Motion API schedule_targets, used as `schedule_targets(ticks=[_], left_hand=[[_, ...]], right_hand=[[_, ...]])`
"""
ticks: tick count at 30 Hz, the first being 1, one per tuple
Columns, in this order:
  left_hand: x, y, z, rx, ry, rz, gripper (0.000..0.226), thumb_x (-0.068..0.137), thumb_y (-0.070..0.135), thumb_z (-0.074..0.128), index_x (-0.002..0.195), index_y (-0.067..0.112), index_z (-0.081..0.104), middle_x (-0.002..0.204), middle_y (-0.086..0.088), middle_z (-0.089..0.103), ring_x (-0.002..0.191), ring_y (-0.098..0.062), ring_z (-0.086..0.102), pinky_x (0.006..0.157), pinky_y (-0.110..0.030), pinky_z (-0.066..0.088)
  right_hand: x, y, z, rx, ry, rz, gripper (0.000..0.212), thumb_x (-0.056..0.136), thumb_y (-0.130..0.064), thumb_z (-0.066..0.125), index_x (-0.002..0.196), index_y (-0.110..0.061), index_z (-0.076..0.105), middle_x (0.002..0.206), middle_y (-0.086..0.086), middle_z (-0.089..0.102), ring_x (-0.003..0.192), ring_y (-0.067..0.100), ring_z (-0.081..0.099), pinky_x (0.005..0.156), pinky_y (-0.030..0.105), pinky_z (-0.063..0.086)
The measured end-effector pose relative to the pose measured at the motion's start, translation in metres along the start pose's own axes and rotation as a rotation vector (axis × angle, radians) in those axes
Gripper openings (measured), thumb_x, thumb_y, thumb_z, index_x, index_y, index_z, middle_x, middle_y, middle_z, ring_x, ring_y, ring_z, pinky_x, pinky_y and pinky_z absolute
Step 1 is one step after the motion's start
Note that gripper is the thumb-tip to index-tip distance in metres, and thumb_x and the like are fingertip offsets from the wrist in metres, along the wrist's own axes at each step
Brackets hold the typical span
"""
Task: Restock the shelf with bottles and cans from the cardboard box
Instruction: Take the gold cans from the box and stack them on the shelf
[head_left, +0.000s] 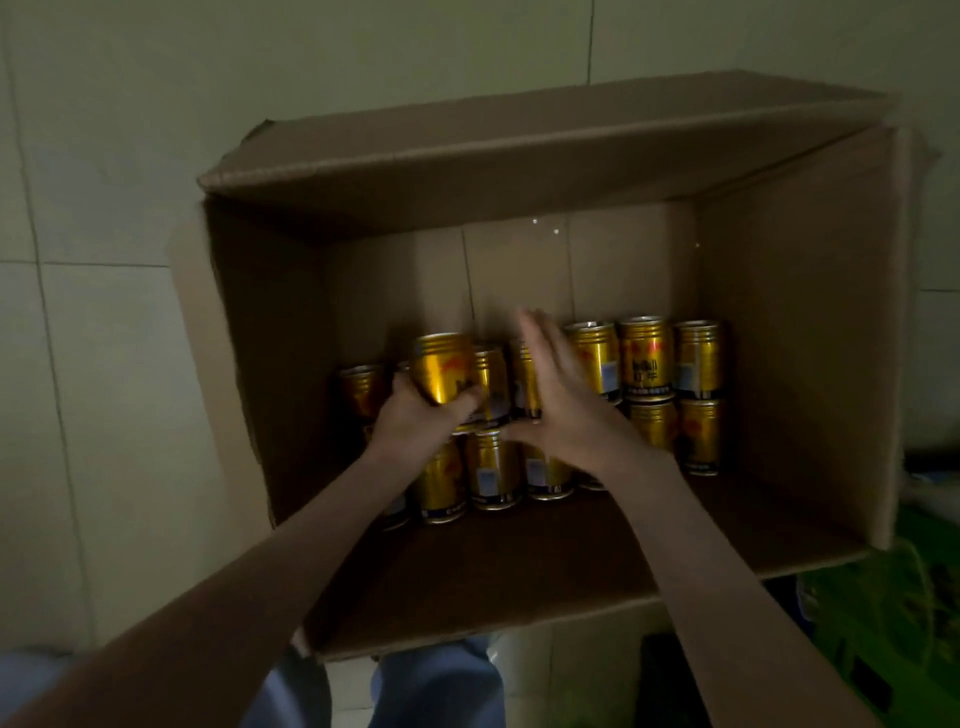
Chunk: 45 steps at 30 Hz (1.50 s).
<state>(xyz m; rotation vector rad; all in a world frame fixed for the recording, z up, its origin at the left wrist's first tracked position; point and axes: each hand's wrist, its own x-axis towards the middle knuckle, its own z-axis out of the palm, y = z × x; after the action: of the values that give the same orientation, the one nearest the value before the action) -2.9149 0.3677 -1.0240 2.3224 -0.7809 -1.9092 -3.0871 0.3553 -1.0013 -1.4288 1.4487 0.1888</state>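
Observation:
An open cardboard box (795, 332) lies below me with several gold cans (644, 364) stacked in two layers along its far side. My left hand (415, 421) grips one gold can (444, 369), lifted slightly above the others at the left of the stack. My right hand (561, 395) reaches in beside it with fingers straight and blurred, hovering over the middle cans and holding nothing. No shelf is in view.
The box's near half shows bare cardboard floor (519, 561). Its flaps (467, 150) stand up at the back and sides. Pale floor tiles (93, 338) lie to the left, green packaging (893, 613) at the lower right, and my trouser legs (441, 686) below the box.

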Motion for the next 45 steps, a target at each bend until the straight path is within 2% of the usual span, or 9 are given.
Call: schedule_targets(ticks=[3,10,16,20,25,29,34,41,45], left_hand=[[0.006,-0.006,0.0,-0.098,-0.006,-0.062,0.083,0.068,0.056,0.074,0.134,0.019,0.039,0.124,-0.001,0.055,0.113,-0.024,0.055,0.101,-0.046,0.043],[0.006,-0.005,0.011,-0.037,-0.008,0.038,0.066,0.08,0.039,0.072,0.129,0.019,0.034,0.113,0.003,0.05,0.102,-0.016,0.049,0.085,-0.032,0.039],[0.005,0.003,0.016,0.042,0.018,0.02,0.069,0.08,0.038,0.072,0.131,0.015,0.032,0.109,0.002,0.051,0.1,-0.017,0.051,0.08,-0.031,0.04],[0.011,0.013,0.013,0.069,0.054,-0.093,0.08,0.073,0.049,0.073,0.132,0.012,0.034,0.116,-0.006,0.054,0.104,-0.028,0.057,0.092,-0.041,0.048],[0.013,0.01,0.0,0.047,0.027,-0.079,0.077,0.067,0.055,0.074,0.126,0.015,0.044,0.114,-0.004,0.058,0.091,-0.021,0.059,0.078,-0.034,0.046],[0.012,0.002,-0.002,0.027,-0.004,-0.037,0.074,0.076,0.047,0.073,0.133,0.017,0.035,0.117,-0.003,0.053,0.103,-0.023,0.054,0.081,-0.036,0.042],[0.0,-0.001,-0.004,0.008,-0.032,0.017,0.063,0.076,0.046,0.073,0.124,0.02,0.04,0.115,-0.001,0.055,0.101,-0.02,0.057,0.092,-0.042,0.048],[-0.116,0.046,-0.045,-0.121,-0.213,0.096,0.045,0.081,0.038,0.071,0.116,0.028,0.044,0.116,0.0,0.06,0.107,-0.021,0.06,0.097,-0.045,0.048],[-0.245,0.1,-0.089,-0.077,-0.251,0.186,0.056,0.069,0.043,0.078,0.116,0.026,0.052,0.111,-0.001,0.065,0.103,-0.019,0.064,0.091,-0.04,0.051]], right_hand=[[0.007,0.039,-0.004,-0.224,0.021,0.24,0.114,0.082,-0.028,0.073,0.149,-0.027,-0.019,0.159,-0.002,-0.02,0.146,0.021,-0.015,0.119,0.046,0.001],[0.009,0.072,-0.012,-0.581,0.024,0.142,0.119,0.075,-0.037,0.077,0.15,-0.032,-0.015,0.159,0.0,-0.02,0.145,0.024,-0.022,0.112,0.037,-0.013],[0.016,0.071,-0.021,-0.547,0.119,0.101,0.114,0.07,-0.037,0.082,0.151,-0.011,0.007,0.152,0.009,0.019,0.143,0.027,0.011,0.118,0.035,0.001],[0.009,0.064,-0.014,-0.521,0.109,0.098,0.1,0.078,-0.023,0.077,0.151,-0.012,0.009,0.153,0.014,0.016,0.145,0.034,0.006,0.119,0.042,0.012],[0.004,0.066,-0.006,-0.526,0.191,0.089,0.089,0.08,-0.02,0.074,0.148,-0.011,0.018,0.152,0.016,0.017,0.145,0.034,0.011,0.117,0.046,0.024],[0.005,0.055,0.01,-0.305,0.291,0.204,0.073,0.083,-0.024,0.072,0.14,-0.017,0.027,0.157,0.014,0.006,0.146,0.037,0.007,0.115,0.049,0.026],[-0.001,0.043,0.025,-0.18,0.547,0.168,0.046,0.09,-0.015,0.062,0.131,-0.013,0.04,0.154,0.013,0.021,0.139,0.036,0.027,0.11,0.046,0.036],[-0.125,-0.052,-0.036,0.786,0.841,0.14,0.077,0.078,0.001,0.073,0.124,-0.029,0.019,0.135,0.002,0.033,0.123,0.015,0.047,0.098,0.037,0.05],[-0.246,-0.141,-0.086,1.07,0.765,0.158,0.077,0.075,0.009,0.072,0.116,-0.031,0.02,0.117,-0.005,0.049,0.097,0.01,0.06,0.082,0.028,0.055]])
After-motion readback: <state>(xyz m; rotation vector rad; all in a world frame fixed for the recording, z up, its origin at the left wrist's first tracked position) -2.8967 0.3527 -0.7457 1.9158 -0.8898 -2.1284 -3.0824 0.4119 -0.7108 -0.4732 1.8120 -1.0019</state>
